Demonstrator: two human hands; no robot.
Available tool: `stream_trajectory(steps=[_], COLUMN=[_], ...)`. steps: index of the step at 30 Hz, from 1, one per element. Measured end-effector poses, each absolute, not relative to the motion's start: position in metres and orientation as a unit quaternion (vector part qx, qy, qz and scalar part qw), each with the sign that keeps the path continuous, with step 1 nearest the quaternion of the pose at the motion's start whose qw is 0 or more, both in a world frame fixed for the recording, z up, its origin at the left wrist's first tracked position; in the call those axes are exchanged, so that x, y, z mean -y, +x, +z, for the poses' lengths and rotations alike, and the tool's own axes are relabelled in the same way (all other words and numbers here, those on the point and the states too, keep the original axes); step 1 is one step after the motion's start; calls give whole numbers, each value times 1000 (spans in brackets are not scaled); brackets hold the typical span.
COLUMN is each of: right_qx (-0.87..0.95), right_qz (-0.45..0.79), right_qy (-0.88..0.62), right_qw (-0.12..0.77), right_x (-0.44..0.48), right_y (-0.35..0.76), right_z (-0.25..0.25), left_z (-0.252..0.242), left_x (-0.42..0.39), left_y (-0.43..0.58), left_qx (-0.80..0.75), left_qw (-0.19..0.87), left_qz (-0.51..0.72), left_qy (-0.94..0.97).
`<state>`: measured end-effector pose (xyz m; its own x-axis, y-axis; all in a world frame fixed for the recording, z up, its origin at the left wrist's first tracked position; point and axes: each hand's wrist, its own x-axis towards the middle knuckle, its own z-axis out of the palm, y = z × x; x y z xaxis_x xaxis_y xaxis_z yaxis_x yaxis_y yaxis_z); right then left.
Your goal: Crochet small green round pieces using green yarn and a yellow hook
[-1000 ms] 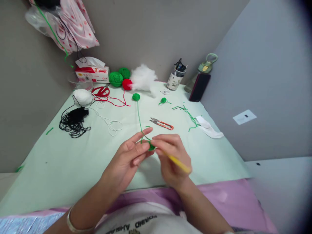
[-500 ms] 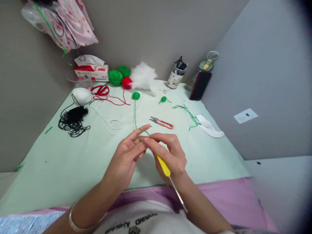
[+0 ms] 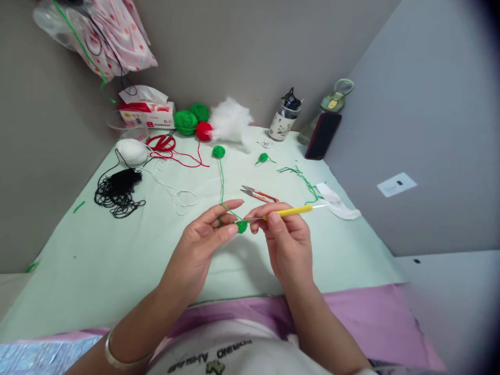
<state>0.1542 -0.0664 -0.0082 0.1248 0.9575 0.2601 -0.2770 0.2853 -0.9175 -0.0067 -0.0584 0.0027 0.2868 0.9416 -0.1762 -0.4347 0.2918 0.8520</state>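
Note:
My left hand (image 3: 203,241) pinches a small green crocheted piece (image 3: 242,227) between thumb and fingers, with green yarn (image 3: 221,182) looped over its index finger. That strand runs back to a small green yarn ball (image 3: 218,151). My right hand (image 3: 287,237) grips a yellow-handled crochet hook (image 3: 289,211), lying level with its tip at the green piece and its metal end pointing right. Both hands hover over the pale green table (image 3: 117,250) near its front edge.
Orange thread snips (image 3: 259,195) lie just beyond my hands. Farther back lie black yarn (image 3: 118,191), white yarn (image 3: 133,151), red scissors (image 3: 161,144), green and red yarn balls (image 3: 193,121), white stuffing (image 3: 230,122), a tissue box (image 3: 146,113), a cup (image 3: 284,122), and a phone (image 3: 322,136).
My right hand has swung the hook from pointing down toward my body to lying level, pointing right. The green piece shows again between my hands. My left hand has barely moved.

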Motion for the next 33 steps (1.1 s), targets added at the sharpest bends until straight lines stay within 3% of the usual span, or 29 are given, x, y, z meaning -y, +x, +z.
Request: stream_trajectory(steps=[3,6,11,14,16,18,21,23,26,29,31,33], right_qx=[458,510,712,743,725,671,576,570,602,679,720,702], right_qz=[484,412,109,-54,-12,115,292,329,278,142,59,68], right_qy=[-360,-390,-394,-396,-415,-405,-382,-369,-381,-409,-411,-413], right_qw=[653,646,572,536,550,611,661,656,645,593,557,576], right_x=[67,72,80,80,79,77,72,69,69,74,76,76], right_y=[155,154,149,147,148,149,151,149,146,146,149,153], right_z=[-5,-2,-10,-17,-16,-12,-4,-3,-5,-10,-12,-11], left_z=[3,2,0,2,5,7,8,7,5,4,3,3], left_x=[57,57,62,62,60,57,54,56,59,60,59,56], left_y=[-10,-11,-5,-3,-4,-6,-7,-6,-2,1,0,-1], left_qx=[-368,-380,-406,-371,-334,-316,-320,-323,-330,-344,-334,-313], left_qw=[712,691,614,688,766,799,779,764,745,738,773,812], left_qz=[478,484,535,520,475,454,477,480,485,500,476,444], left_qy=[360,379,415,343,275,237,250,284,318,294,254,214])
